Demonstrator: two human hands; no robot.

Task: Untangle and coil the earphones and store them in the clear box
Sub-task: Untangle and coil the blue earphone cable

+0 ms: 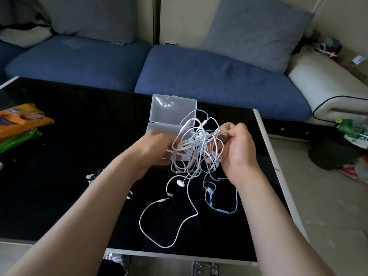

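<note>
From the head view, we hold the earphones (196, 148) raised just in front of the open clear box (173, 108). Our right hand (239, 148) pinches one strand at the top of the tangle between thumb and fingertips, while our left hand (157, 150) meets the knot's other side, too blurred to tell how its fingers lie. We judge it best to keep the knot loose and feed the white plug (165, 199), lying nearer us than the box, back through the loops rather than pull.
</note>
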